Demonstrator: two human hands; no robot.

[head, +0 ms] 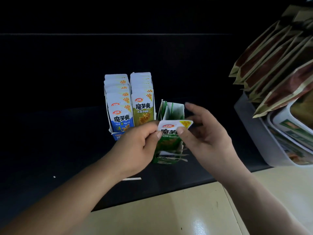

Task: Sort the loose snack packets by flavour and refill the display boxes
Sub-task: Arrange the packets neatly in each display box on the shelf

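Blue box (118,106), olive box (143,102) looked full; left hand (137,146), right hand (206,136) pinched green packet (171,133) over sparse 3 o'clock green box (171,109)

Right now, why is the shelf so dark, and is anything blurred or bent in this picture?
Head view: the shelf is underlit, almost black; the blue packets read sharp; the green packet pinched by left hand and right hand is slightly smeared; glare shines on the floor; the brown bags at the right edge look soft and splayed, likely lens distortion.
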